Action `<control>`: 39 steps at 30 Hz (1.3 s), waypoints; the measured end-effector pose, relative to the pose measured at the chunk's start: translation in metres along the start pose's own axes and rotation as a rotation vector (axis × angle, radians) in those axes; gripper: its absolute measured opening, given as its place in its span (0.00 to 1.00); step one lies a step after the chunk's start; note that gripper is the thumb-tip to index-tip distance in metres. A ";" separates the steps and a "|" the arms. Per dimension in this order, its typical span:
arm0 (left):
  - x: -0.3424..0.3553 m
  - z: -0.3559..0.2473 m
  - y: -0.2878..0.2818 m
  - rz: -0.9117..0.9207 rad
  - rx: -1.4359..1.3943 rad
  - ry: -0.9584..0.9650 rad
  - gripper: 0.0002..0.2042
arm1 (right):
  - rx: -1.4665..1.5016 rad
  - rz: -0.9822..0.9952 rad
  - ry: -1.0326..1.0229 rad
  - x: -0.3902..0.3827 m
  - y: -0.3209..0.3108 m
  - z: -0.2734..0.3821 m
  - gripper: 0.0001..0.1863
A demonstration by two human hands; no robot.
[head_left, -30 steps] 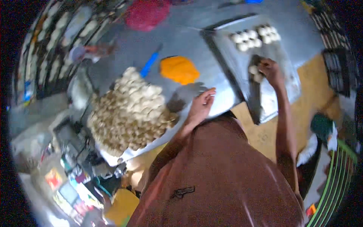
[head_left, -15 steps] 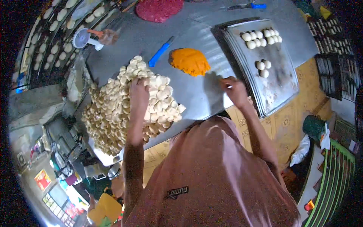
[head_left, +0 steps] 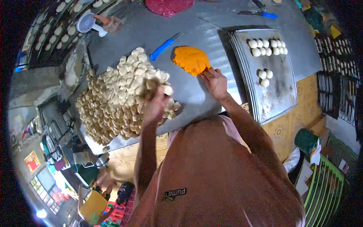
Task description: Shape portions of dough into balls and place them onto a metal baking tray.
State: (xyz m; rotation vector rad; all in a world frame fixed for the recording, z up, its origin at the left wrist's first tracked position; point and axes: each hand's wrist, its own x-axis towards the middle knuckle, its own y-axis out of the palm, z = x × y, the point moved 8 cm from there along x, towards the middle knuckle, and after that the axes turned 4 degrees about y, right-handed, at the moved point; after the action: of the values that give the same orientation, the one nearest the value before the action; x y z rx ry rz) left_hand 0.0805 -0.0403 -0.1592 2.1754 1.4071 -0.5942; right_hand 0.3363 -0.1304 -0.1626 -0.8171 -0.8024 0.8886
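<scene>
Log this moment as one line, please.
Left hand: blurred, over pale dough pile, dough piece at fingers | Right hand: fingers at edge of orange mound | Tray stack: pale balls on top

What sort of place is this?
Probably a small bakery or dough kitchen: a big heap of what look like dough pieces on a metal table, pale balls on stacked trays, and more rounds on racks.

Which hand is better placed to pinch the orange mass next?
Probably the right hand: it is at the edge of the orange mass, while the left hand is over the dough pile.
</scene>
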 end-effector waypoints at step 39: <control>0.021 0.046 0.118 0.285 0.455 0.239 0.13 | 0.612 0.282 0.213 -0.036 -0.047 0.018 0.14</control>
State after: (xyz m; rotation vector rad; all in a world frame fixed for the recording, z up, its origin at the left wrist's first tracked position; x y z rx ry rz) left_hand 0.1923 -0.0948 -0.1893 2.8278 1.1155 -0.6068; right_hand 0.3224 -0.1757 -0.1229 -0.4708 -0.1993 1.1934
